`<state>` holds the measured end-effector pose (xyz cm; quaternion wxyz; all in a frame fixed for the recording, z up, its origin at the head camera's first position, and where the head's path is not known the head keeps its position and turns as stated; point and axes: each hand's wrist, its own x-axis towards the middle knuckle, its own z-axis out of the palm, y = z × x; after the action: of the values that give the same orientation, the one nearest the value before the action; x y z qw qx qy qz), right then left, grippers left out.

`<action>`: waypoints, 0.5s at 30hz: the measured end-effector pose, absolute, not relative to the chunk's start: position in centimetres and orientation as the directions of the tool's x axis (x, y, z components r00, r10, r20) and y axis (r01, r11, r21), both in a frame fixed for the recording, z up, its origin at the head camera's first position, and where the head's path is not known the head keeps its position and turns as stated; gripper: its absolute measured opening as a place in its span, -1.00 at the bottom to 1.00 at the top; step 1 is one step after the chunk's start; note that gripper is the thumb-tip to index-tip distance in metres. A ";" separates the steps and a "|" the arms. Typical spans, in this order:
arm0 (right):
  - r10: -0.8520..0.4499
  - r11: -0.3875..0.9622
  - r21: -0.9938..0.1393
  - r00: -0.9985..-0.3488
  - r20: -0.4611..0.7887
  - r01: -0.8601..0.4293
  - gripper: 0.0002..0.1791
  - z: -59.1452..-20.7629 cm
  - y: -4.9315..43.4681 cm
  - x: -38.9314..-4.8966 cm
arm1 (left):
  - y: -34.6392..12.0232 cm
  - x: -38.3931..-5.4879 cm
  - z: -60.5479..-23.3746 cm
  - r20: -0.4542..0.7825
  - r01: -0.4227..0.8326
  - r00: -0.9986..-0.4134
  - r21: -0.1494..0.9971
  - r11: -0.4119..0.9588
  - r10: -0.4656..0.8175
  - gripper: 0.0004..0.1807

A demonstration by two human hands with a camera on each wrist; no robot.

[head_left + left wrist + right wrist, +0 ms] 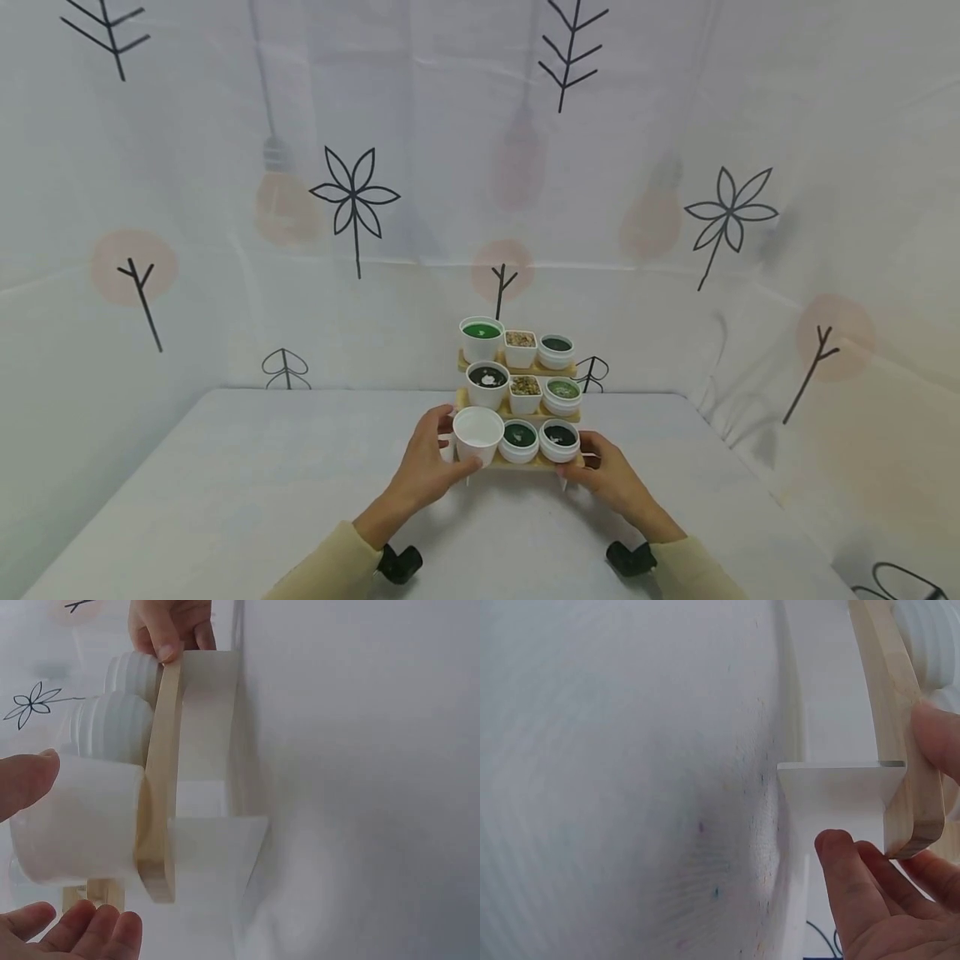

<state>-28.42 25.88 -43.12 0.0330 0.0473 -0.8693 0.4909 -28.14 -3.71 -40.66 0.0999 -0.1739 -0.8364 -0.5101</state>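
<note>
A three-tier stand (540, 465) has light wooden boards on white supports, with small white pots on every tier. At the bottom tier's left end my left hand (433, 458) spreads around a white cup (477, 433) with a bare white inside. Its thumb overlaps the cup in the left wrist view, and the fingertips (127, 930) show a gap from the wall. My right hand (606, 477) grips the right end of the lowest wooden board (900, 697), thumb on its upper face and fingers around the end and underside. Two round pots with dark green contents (519, 442) stand between the hands.
The upper tiers hold a cup of bright green (481, 342), a cup of dark contents (487, 385), square pots of crumbs (521, 348) and round green-filled pots (563, 398). Beneath lies a white table (300, 492); a patterned white curtain (450, 208) hangs close behind.
</note>
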 end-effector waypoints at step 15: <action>-0.084 0.520 -0.843 -0.990 0.113 -0.140 -0.22 -43.0 26.9 -28.2 | -9.1 -26.6 -40.6 0.419 0.449 -0.890 0.740 0.501 0.179 -0.14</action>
<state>-28.15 26.89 -42.96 0.0291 0.0642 -0.8712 0.4858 -26.60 -9.11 -40.56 0.1454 -0.1836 -0.8541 -0.4644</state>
